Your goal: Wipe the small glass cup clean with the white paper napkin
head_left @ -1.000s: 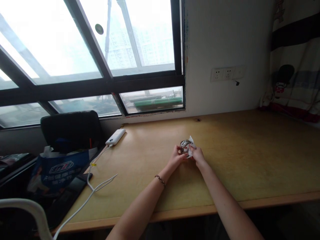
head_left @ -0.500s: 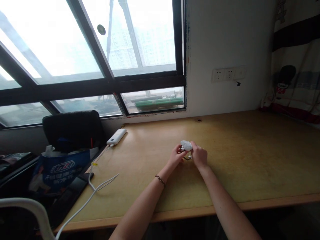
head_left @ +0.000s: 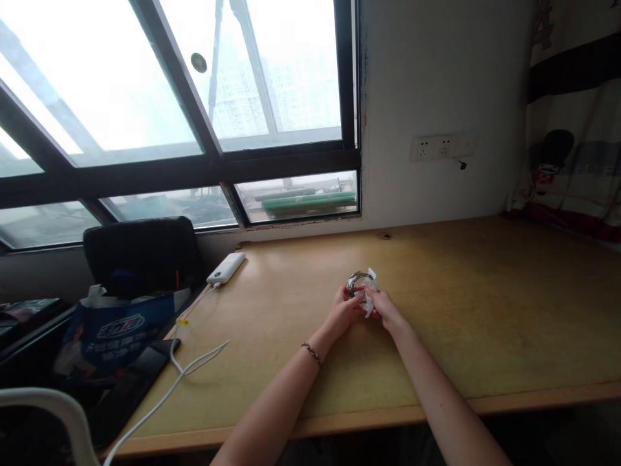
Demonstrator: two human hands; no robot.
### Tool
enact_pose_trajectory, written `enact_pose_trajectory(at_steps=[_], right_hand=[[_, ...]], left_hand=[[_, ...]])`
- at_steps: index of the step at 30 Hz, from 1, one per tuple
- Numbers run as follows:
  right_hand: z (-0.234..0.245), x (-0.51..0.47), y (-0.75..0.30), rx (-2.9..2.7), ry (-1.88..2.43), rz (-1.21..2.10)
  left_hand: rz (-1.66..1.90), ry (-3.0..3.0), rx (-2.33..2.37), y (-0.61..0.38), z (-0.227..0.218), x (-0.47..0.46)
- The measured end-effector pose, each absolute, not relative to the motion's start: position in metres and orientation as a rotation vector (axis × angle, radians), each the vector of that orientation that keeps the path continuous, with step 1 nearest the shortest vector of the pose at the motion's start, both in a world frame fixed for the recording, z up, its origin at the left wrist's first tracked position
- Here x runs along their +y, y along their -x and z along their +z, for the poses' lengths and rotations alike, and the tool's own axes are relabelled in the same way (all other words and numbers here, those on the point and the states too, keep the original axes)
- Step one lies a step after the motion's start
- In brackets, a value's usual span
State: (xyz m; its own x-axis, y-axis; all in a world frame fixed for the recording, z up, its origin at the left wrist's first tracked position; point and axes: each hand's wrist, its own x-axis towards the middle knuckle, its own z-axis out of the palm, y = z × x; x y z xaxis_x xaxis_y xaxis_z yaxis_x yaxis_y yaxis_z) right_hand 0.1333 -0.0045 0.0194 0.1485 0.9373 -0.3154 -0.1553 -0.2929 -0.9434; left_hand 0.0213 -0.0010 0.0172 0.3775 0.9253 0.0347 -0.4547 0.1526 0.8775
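Both my hands meet over the middle of the wooden desk (head_left: 485,310). My left hand (head_left: 343,312) is closed around a small silvery ring-shaped object, perhaps a metal watch or bracelet (head_left: 356,279). My right hand (head_left: 384,308) pinches a crumpled white tissue (head_left: 369,289) pressed against that object. A beaded bracelet (head_left: 310,353) sits on my left wrist. The fingertips are partly hidden by the tissue.
A white power bank (head_left: 226,268) with a white cable (head_left: 179,369) lies at the desk's back left. Left of the desk stand a black chair back (head_left: 140,252) and a blue printed bag (head_left: 116,330). Wall sockets (head_left: 439,145) are above the desk; a window lies behind.
The tissue went from beside the metal object to over its top, then back down to its right side. Both hands stayed in the same spot on the desk.
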Motion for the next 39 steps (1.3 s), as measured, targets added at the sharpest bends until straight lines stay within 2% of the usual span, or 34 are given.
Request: enact_pose_trajectory(at_steps=[3,6,12,17,20,31,39], right_hand=[[0.023,-0.006,-0.133,-0.891,1.395,1.331],[0.024,-0.006,-0.133,-1.03,1.541,1.162],[0.027,-0.003,-0.14,-1.071,1.888,0.713],[0.036,-0.01,-0.146,-1.148,1.816,0.107],[0.04,-0.017,-0.144,-1.177,1.798,-0.05],[0.05,-0.027,-0.13,-1.857,1.631,-0.08],[0.055,-0.033,-0.116,-1.985,1.673,0.32]], left_hand=[[1.083,-0.904,0.597,-0.021,0.016,0.002],[1.063,-0.855,0.61,-0.02,0.017,0.004],[1.029,-0.756,0.638,-0.016,0.019,0.009],[1.028,-0.758,0.648,-0.015,0.014,0.011],[1.037,-0.767,0.683,-0.016,0.013,0.01],[1.147,-0.807,0.714,-0.016,0.015,0.008],[1.306,-0.864,0.768,-0.016,0.01,0.01]])
